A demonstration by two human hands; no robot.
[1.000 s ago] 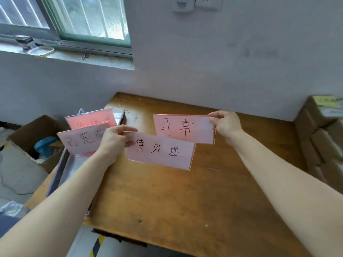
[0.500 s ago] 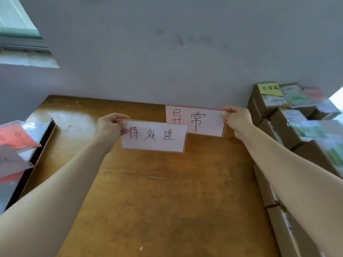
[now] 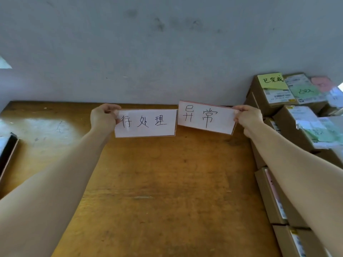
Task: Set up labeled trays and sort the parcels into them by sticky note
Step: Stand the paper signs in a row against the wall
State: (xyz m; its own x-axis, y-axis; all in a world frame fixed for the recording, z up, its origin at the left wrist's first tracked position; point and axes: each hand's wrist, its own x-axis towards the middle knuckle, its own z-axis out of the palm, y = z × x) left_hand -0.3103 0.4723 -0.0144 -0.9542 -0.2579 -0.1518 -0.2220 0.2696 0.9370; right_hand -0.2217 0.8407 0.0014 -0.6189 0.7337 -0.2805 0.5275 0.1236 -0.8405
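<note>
Wooden desk [image 3: 157,182] below, your left grip [image 3: 104,117] pinches the 待处理 card [image 3: 146,123], your right grip [image 3: 247,117] pinches the 异常 card [image 3: 204,117]; a yellow note [image 3: 272,81] on a stacked parcel [image 3: 257,98] reads 已完成.

My left forearm [image 3: 61,169] and right forearm [image 3: 297,164] reach forward, converging slightly. My left grip [image 3: 104,118] pinches the left card [image 3: 146,123] by its outer edge; my right grip [image 3: 248,117] pinches the right card [image 3: 206,117] likewise.
</note>
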